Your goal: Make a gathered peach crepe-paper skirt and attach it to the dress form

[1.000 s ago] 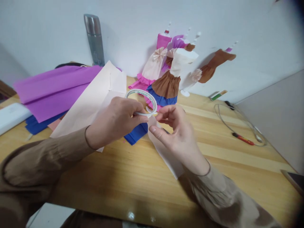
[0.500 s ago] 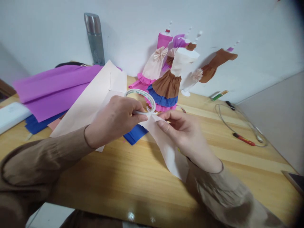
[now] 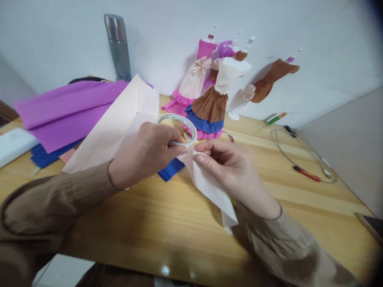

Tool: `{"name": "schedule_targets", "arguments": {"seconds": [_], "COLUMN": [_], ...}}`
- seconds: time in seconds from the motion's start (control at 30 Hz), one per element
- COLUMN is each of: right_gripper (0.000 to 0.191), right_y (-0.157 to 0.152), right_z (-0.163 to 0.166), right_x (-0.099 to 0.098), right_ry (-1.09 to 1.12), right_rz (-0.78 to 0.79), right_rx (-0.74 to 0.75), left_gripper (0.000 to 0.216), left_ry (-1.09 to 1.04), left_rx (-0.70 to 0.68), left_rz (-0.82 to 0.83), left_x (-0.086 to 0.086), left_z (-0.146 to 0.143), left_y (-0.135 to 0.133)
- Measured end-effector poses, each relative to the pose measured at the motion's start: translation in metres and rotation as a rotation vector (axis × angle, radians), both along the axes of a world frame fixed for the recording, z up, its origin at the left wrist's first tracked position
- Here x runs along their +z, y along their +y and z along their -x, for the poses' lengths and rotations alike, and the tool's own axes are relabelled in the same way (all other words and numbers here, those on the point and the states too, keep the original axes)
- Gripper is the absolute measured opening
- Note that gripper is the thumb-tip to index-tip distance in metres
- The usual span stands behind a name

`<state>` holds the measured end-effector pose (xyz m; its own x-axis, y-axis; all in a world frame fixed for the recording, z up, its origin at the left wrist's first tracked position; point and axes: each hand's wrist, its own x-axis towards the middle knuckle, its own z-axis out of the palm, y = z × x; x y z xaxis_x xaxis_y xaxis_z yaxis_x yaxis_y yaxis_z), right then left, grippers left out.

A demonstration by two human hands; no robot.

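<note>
My left hand (image 3: 149, 153) is closed on a roll of tape (image 3: 194, 133), its white ring standing up beyond my thumb. A pale pink strip of crepe paper (image 3: 209, 185) hangs from the fingers of my right hand (image 3: 230, 165), which pinch its upper end close below the tape roll. The left thumb tip meets the strip's top edge there. Any tape between the hands is too small to make out. Under the hands lies a folded piece of blue paper (image 3: 170, 169) on the wooden table (image 3: 134, 227).
Small dress forms in crepe paper, one with a brown ruffled skirt (image 3: 211, 105), stand by the wall. Purple paper (image 3: 68, 107) and a large pale sheet (image 3: 110, 119) lie left, near a grey bottle (image 3: 118, 50). At right are a cable (image 3: 277, 147) and a red-handled tool (image 3: 306, 173).
The right hand has shifted slightly left toward the left thumb, and the strip's lower end has swung and turned. The left hand keeps hold of the tape roll.
</note>
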<state>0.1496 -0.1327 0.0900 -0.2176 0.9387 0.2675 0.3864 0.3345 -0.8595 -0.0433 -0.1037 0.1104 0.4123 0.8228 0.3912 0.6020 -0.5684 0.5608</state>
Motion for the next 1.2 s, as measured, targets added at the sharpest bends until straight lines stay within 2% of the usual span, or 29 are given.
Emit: {"name": "schedule_targets", "arguments": {"seconds": [0.2, 0.4, 0.57, 0.8, 0.93, 1.2], "right_gripper": [0.011, 0.011, 0.015, 0.007, 0.008, 0.007], "right_y": [-0.007, -0.0082, -0.0037, -0.0066, -0.008, -0.008], "right_z": [0.0056, 0.0058, 0.0001, 0.0062, 0.0076, 0.0052], "right_x": [0.0041, 0.0042, 0.0003, 0.0019, 0.0039, 0.0019], "right_ry": [-0.102, -0.063, -0.092, -0.062, 0.036, 0.107], "right_rz": [-0.123, -0.101, -0.103, -0.101, -0.025, -0.047], "right_rx": [0.004, -0.011, -0.101, 0.031, 0.037, -0.104], "left_gripper": [0.025, 0.025, 0.026, 0.019, 0.018, 0.015], "left_ry": [-0.007, -0.009, -0.024, -0.026, -0.029, -0.095], "left_rx": [-0.017, -0.026, -0.013, -0.042, -0.062, -0.069], "left_rz": [0.009, 0.015, 0.028, 0.035, 0.035, 0.127], "left_x": [-0.0002, 0.0002, 0.0008, -0.0015, -0.0019, -0.0013], "left_z": [-0.0011, -0.0015, -0.0018, -0.0014, -0.0014, -0.0001], "left_y": [-0.0002, -0.0003, 0.0001, -0.0004, -0.0011, 0.0009]}}
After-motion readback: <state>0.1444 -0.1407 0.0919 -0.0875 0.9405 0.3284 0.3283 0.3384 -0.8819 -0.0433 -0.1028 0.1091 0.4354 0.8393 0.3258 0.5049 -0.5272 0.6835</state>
